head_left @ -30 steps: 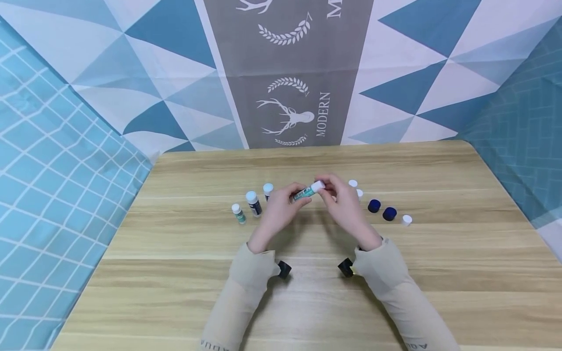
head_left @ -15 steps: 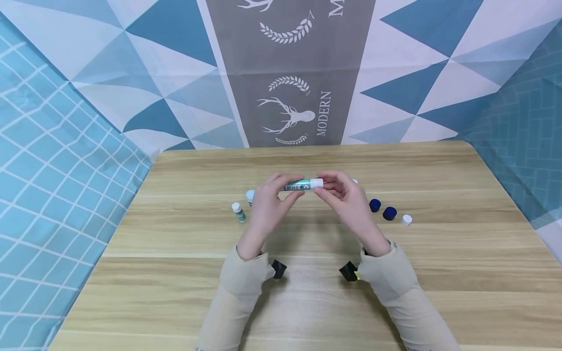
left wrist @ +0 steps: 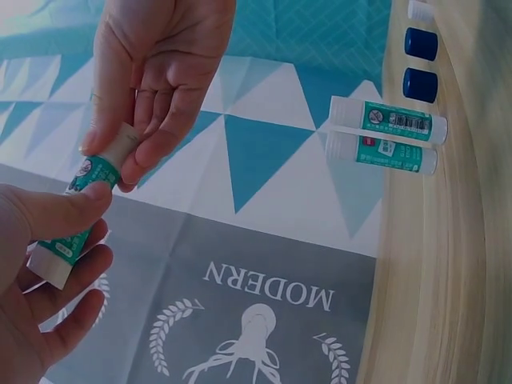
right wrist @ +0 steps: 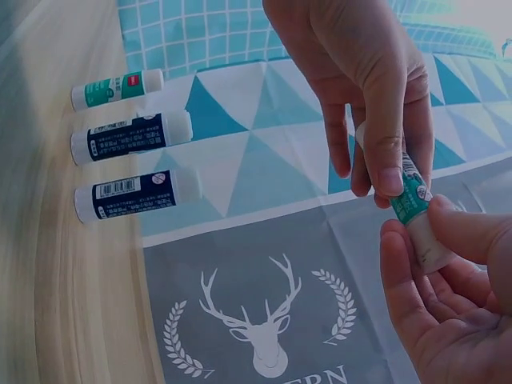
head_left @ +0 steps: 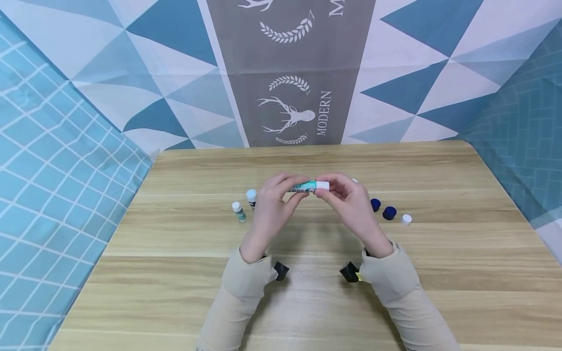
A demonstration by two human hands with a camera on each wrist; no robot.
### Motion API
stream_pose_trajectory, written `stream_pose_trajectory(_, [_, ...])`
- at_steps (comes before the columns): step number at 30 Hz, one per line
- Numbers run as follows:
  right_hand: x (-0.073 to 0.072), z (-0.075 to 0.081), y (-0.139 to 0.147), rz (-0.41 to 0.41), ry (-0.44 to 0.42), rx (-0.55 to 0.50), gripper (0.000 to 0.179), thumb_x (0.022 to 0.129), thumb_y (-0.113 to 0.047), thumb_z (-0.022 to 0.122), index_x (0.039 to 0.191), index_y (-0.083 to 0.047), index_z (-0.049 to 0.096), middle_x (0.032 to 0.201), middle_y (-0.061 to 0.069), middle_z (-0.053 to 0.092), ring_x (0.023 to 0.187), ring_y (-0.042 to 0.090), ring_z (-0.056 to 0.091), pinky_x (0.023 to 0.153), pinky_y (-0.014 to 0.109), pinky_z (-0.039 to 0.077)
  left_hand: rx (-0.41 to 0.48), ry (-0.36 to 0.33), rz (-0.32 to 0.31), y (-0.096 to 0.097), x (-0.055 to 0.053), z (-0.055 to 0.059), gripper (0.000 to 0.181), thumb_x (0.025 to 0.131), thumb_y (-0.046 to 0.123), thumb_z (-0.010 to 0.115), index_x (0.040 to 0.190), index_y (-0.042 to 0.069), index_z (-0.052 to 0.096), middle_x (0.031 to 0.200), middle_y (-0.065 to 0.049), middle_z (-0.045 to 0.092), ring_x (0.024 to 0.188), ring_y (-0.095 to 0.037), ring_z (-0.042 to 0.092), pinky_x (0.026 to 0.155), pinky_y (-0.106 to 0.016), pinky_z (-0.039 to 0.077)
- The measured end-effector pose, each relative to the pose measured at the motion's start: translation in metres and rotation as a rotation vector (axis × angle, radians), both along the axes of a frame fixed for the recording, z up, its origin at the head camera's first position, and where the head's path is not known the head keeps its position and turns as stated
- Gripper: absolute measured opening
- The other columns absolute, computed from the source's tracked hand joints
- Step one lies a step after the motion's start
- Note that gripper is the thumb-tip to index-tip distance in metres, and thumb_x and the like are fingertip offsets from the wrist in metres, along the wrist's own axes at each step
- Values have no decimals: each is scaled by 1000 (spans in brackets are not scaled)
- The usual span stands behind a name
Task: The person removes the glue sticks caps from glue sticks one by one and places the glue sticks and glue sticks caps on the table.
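A glue stick point(head_left: 303, 186) with a green label is held nearly level between both hands above the table. My left hand point(head_left: 273, 204) grips its labelled body with the thumb below and fingers above. Thumb and fingers of my right hand point(head_left: 350, 204) pinch its white end point(right wrist: 432, 250). In the right wrist view, a green-labelled glue stick point(right wrist: 116, 90) and two navy-labelled glue sticks point(right wrist: 120, 138) stand in a row on the left. Another two green-labelled glue sticks point(left wrist: 400, 122) stand together in the left wrist view, mostly hidden behind my right hand in the head view.
To the right of my right hand, two navy caps point(head_left: 389, 213) and a white cap point(head_left: 407, 219) lie in a slanting row on the wooden table point(head_left: 184, 292). Patterned cloth point(head_left: 290, 73) hangs behind the table's far edge. Each wrist carries a small black camera point(head_left: 350, 272).
The glue stick has turned from slanting to nearly level. My left hand has shifted left overall, covering more of the standing sticks. In the last half second, the stick moved slightly right.
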State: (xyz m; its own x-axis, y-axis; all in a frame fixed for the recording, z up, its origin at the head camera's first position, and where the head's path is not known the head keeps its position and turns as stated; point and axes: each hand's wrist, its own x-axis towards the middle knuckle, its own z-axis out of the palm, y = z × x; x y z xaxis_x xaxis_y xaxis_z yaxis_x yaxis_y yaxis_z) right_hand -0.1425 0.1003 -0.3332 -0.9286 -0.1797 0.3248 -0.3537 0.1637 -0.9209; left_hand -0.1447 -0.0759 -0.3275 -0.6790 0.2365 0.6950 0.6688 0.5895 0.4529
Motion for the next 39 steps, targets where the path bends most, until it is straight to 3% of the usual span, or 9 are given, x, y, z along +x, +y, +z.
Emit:
stream_pose_trajectory(24, [2,4,4,-14,78,73,23,84,-13,64,105,-5,62,90,9,66,79,8,61,74,19,51,-7,-46,17,1,3,3,26,73,15,75,99,11,70,92,-1,68,87,-14,60,80,-28,45])
stream_pose_trajectory(31, [3,4,4,-5,114,112,23,84,-12,63,105,-4,61,93,8,67,81,9,60,77,24,51,-33,-60,29,1,4,4,27,72,14,76,98,10,70,92,0,67,87,-14,60,82,-29,44])
stream_pose_trajectory(39, [3,5,3,12,145,122,21,84,-11,63,104,-5,61,95,6,66,80,11,60,76,24,50,-27,-107,18,-1,5,5,26,73,12,76,98,10,69,91,0,67,86,-13,60,81,-30,44])
